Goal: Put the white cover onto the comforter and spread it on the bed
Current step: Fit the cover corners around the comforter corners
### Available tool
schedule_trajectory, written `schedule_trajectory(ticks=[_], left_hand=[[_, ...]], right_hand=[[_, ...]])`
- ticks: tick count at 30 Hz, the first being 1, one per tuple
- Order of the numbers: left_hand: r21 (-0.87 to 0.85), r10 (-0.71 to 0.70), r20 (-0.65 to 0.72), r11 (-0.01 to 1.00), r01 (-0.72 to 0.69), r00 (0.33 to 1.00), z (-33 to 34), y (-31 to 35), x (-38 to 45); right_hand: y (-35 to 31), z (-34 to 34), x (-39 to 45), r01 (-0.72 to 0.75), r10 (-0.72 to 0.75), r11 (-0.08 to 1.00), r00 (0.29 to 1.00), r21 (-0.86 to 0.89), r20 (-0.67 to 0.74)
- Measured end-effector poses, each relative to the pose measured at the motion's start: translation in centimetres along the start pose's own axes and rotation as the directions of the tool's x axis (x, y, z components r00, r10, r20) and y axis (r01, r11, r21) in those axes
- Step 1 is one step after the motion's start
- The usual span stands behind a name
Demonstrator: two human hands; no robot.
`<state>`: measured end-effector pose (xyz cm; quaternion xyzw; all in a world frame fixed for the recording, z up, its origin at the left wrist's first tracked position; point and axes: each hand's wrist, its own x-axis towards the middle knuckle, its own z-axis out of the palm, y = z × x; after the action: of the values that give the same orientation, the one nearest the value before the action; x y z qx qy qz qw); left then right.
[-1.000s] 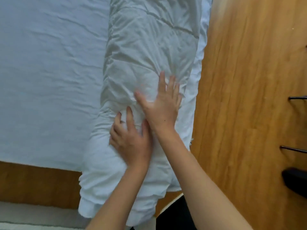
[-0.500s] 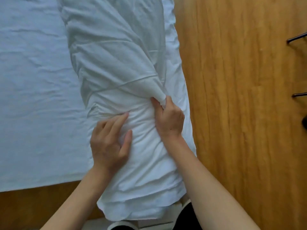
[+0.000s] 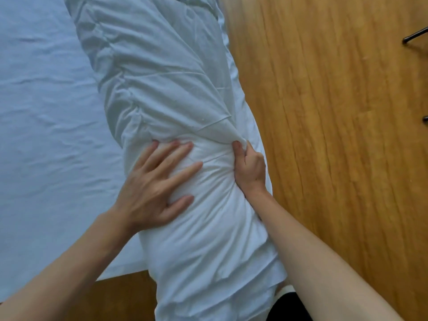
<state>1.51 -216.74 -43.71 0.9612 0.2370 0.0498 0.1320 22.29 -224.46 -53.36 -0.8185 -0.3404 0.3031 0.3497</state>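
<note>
The comforter (image 3: 208, 246) lies as a long white roll along the right edge of the bed (image 3: 46, 135), its near end hanging over the foot. The white cover (image 3: 157, 72) wraps its far part in greyish, creased folds. My left hand (image 3: 157, 188) presses flat on the roll with fingers spread, just below the cover's edge. My right hand (image 3: 250, 167) pinches the cover's edge at the roll's right side, fingers curled round the fabric.
A pale blue sheet covers the bed to the left. Wooden floor (image 3: 335, 158) runs along the right and below the bed's foot. Dark metal legs (image 3: 414, 35) show at the far right edge. A dark garment (image 3: 289, 306) is at the bottom.
My right hand went from lying flat on the roll to gripping the cover's edge and has drawn it towards me. My left hand has spread flat on the comforter.
</note>
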Motion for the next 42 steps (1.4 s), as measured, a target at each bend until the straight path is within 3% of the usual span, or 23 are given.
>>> schedule_trajectory(ticks=[4, 7, 10, 14, 19, 27, 34, 37, 39, 42], left_hand=[[0.051, -0.096, -0.052, 0.994, 0.099, 0.994, 2.2, 1.6, 0.5], [0.068, -0.078, -0.087, 0.994, 0.084, 0.993, 3.0, 2.2, 1.2], [0.064, -0.021, -0.04, 0.998, 0.023, 0.999, 3.2, 2.1, 2.1], [0.03, 0.054, 0.103, 0.998, -0.058, 0.993, 2.7, 2.9, 4.6], [0.077, 0.183, 0.288, 0.974, -0.213, 0.94, 4.3, 3.5, 8.1], [0.091, 0.154, 0.282, 0.978, -0.186, 0.947, 5.9, 4.0, 9.5], [0.149, 0.107, 0.259, 0.978, -0.149, 0.96, 7.9, 3.9, 10.1], [0.157, 0.107, 0.234, 0.977, -0.146, 0.966, 8.3, 3.6, 9.9], [0.16, 0.11, 0.216, 0.976, -0.146, 0.97, 8.2, 3.6, 9.8], [0.166, 0.11, 0.203, 0.975, -0.145, 0.973, 8.0, 3.7, 9.7]], right_hand=[[-0.2, -0.3, 0.2, -0.019, 0.019, 1.0, 1.0, -0.024, -0.018], [-0.2, -1.0, -0.7, -0.068, 0.068, 0.996, 0.998, -0.063, -0.005], [0.7, -1.3, -2.9, -0.212, 0.216, 0.971, 0.976, 0.108, -0.034], [2.6, -1.6, -2.4, -0.422, 0.483, 0.85, 0.863, 0.314, -0.147], [7.2, -2.0, 0.2, -0.554, 0.578, 0.793, 0.815, 0.255, -0.028], [18.3, 0.2, 2.4, -0.72, 0.71, 0.693, 0.688, 0.024, 0.15], [24.6, 5.0, 8.1, -0.763, 0.712, 0.645, 0.622, 0.044, 0.327], [25.0, 5.7, 9.4, -0.818, 0.736, 0.549, 0.571, 0.173, 0.364], [24.7, 5.0, 9.4, -0.806, 0.727, 0.524, 0.592, 0.276, 0.349], [23.1, 2.6, 8.9, -0.642, 0.619, 0.655, 0.758, 0.397, 0.205]])
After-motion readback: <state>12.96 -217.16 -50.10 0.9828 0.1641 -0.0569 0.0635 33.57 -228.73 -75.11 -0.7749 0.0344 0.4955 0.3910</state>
